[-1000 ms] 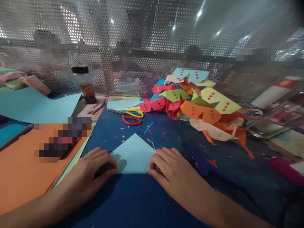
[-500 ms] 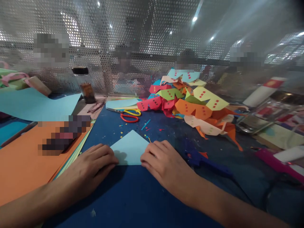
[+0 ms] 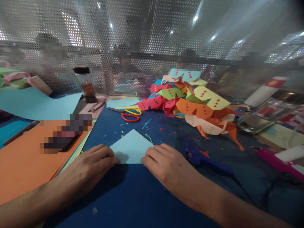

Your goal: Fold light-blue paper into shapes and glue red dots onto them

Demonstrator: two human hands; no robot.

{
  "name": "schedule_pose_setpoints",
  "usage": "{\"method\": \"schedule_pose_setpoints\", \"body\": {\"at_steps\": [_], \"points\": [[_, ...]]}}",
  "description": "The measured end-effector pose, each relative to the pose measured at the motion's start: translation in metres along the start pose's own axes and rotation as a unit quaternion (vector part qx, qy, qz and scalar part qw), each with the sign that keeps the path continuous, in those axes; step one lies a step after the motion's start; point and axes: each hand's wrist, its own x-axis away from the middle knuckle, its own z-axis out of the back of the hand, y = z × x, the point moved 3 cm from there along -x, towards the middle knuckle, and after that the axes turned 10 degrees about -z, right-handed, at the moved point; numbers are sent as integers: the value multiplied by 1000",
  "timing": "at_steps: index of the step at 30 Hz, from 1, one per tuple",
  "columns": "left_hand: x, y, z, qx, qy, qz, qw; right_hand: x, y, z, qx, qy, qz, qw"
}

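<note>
A light blue folded paper [image 3: 131, 148], shaped like a triangle with its point away from me, lies flat on the dark blue table [image 3: 133, 196]. My left hand [image 3: 91, 166] rests palm down with its fingertips pressed on the paper's lower left corner. My right hand [image 3: 163, 163] lies palm down too, fingers together, pressing the lower right corner. Both hands hold the paper against the table along its near folded edge.
A stack of orange sheets [image 3: 21, 164] lies at the left. Red and yellow scissors [image 3: 129, 114], a dark-capped jar [image 3: 85, 84] and a pile of folded coloured paper pieces [image 3: 192, 101] stand behind. A blue glue gun [image 3: 206, 160] lies to the right. A perforated metal screen [image 3: 147, 47] closes off the back.
My right hand has slid left along the paper's near edge, closer to the left hand. The view has shifted slightly, bringing the glue gun into sight.
</note>
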Motion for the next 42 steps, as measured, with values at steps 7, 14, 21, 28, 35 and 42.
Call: {"method": "schedule_pose_setpoints", "body": {"at_steps": [7, 14, 21, 28, 35, 42], "points": [[2, 3, 2, -57, -30, -26, 998, 2, -2, -1, 30, 2, 13, 999], [0, 5, 4, -61, -23, -30, 997, -1, 0, -5, 26, 48, -4, 998], [-2, 6, 7, -56, -13, -30, 998, -2, 0, -8, 2, 50, -17, 999], [-2, 2, 5, -30, 13, 11, 999, -2, 3, -12, 13, 61, -5, 998], [2, -6, -3, 3, 6, 10, 1000, -4, 6, -17, 2, 51, -8, 999], [0, -6, -4, 12, 13, 44, 999, -4, 7, -8, -66, 17, -29, 997]]}}
